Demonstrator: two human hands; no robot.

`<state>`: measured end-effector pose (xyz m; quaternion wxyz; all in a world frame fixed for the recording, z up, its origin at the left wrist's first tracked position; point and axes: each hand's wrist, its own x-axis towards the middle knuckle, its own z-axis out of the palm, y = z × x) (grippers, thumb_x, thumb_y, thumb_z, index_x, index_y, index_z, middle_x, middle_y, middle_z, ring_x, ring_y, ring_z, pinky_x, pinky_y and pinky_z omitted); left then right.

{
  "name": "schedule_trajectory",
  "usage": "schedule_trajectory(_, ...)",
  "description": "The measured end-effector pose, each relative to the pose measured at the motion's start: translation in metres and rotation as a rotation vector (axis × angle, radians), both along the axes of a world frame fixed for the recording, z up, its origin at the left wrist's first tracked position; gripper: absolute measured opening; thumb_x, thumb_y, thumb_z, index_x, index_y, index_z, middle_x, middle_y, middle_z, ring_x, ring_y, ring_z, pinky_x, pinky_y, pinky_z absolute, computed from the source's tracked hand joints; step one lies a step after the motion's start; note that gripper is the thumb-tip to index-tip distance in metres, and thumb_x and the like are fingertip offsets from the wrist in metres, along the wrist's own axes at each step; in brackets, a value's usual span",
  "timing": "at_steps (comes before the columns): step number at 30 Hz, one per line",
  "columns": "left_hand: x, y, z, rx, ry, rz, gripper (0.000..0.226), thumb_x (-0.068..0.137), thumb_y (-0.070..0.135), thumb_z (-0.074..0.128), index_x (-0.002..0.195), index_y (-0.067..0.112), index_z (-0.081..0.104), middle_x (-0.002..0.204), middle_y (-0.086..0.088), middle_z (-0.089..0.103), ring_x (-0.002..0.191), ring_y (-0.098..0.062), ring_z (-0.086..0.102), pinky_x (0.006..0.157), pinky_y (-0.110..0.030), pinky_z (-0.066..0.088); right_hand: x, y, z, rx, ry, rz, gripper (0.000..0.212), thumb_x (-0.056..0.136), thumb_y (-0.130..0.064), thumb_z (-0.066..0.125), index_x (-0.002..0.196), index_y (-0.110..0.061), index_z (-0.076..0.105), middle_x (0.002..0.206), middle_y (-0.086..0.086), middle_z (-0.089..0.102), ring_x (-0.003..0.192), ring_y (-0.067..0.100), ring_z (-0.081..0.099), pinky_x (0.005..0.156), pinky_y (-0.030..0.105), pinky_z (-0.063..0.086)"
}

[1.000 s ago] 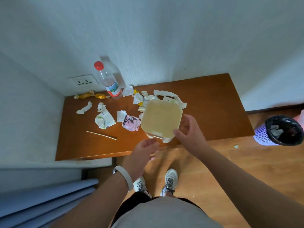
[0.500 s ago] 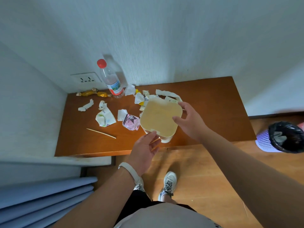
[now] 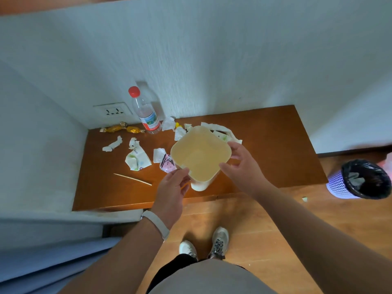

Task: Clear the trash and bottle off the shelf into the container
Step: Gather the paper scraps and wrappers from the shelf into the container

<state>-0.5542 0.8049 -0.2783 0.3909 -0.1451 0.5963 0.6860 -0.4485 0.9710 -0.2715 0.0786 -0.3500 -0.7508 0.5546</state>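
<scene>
Head view: gripping container (image 3: 199,155) by its rim with left hand (image 3: 171,187) at 7 o'clock and right hand (image 3: 239,166) at 3, mouth up at shelf (image 3: 265,145) front, presumably to receive trash (image 3: 137,158) at 9, bottle (image 3: 146,113) at 11

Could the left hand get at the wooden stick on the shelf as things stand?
Probably yes, once it lets go: the left hand grips the container rim, but the stick lies uncovered just to its left with nothing between them.

Brown wooden shelf (image 3: 265,145) bore upright red-capped bottle (image 3: 146,113) at back wall; gold candy wrappers (image 3: 122,129) just left of it; crumpled paper scraps (image 3: 136,159) lay mid-shelf; thin stick (image 3: 132,179) near front.
</scene>
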Motion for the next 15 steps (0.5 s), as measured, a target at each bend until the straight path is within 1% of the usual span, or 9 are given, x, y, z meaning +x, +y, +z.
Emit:
schedule_trajectory(2,-0.007,-0.006,0.008,0.002,0.020,0.004,0.006,0.096,0.013,0.065,0.101,0.012,0.067,0.095,-0.007,0.073,0.095,-0.020,0.065,0.087,-0.031,0.052,-0.003,-0.007,0.004,-0.002,-0.002,-0.006,0.058,0.085,-0.029,0.071,0.135,-0.033,0.044,0.130,-0.017,0.052,0.114,0.001,0.054,0.100,0.037,0.050)
schedule_trajectory(4,-0.013,-0.012,0.016,0.011,0.036,-0.010,0.009,0.096,0.014,0.064,0.104,0.010,0.066,0.102,-0.011,0.071,0.100,-0.022,0.066,0.095,-0.035,0.054,-0.007,-0.013,0.009,0.001,0.004,-0.003,0.055,0.085,-0.029,0.071,0.133,-0.035,0.044,0.130,-0.016,0.052,0.114,0.001,0.054,0.099,0.037,0.051)
schedule_trajectory(6,-0.018,-0.017,0.024,0.033,0.050,-0.011,0.010,0.097,0.013,0.063,0.105,0.009,0.065,0.104,-0.013,0.070,0.101,-0.022,0.065,0.101,-0.035,0.052,-0.012,-0.017,0.015,0.019,-0.003,0.009,0.057,0.085,-0.032,0.070,0.135,-0.031,0.045,0.131,-0.016,0.053,0.114,0.002,0.055,0.099,0.038,0.052)
schedule_trajectory(8,-0.023,-0.021,0.030,0.053,0.066,0.005,0.007,0.096,0.012,0.063,0.102,0.008,0.064,0.099,-0.011,0.069,0.098,-0.021,0.065,0.100,-0.035,0.052,-0.017,-0.020,0.021,0.047,-0.024,0.034,0.062,0.083,-0.038,0.069,0.139,-0.032,0.043,0.131,-0.016,0.054,0.115,0.003,0.056,0.098,0.040,0.052)
schedule_trajectory(10,-0.031,-0.025,0.035,0.061,0.084,0.019,0.005,0.096,0.010,0.064,0.100,0.007,0.064,0.094,-0.011,0.068,0.094,-0.019,0.064,0.100,-0.034,0.052,-0.023,-0.022,0.028,0.068,-0.043,0.053,0.061,0.083,-0.041,0.068,0.138,-0.034,0.043,0.131,-0.017,0.054,0.115,0.004,0.056,0.097,0.040,0.052)
schedule_trajectory(13,-0.042,-0.032,0.039,0.061,0.108,-0.001,0.005,0.095,0.011,0.066,0.099,0.009,0.064,0.095,-0.010,0.067,0.095,-0.020,0.064,0.097,-0.033,0.053,-0.031,-0.024,0.036,0.088,-0.049,0.081,0.048,0.087,-0.035,0.067,0.129,-0.041,0.045,0.122,-0.024,0.054,0.110,0.000,0.055,0.094,0.034,0.050)
schedule_trajectory(15,-0.048,-0.036,0.040,0.066,0.112,-0.002,0.004,0.095,0.011,0.066,0.098,0.011,0.063,0.094,-0.008,0.068,0.095,-0.019,0.064,0.094,-0.032,0.053,-0.035,-0.026,0.039,0.101,-0.049,0.096,0.044,0.089,-0.032,0.066,0.125,-0.045,0.045,0.116,-0.027,0.055,0.107,-0.003,0.055,0.093,0.032,0.049)
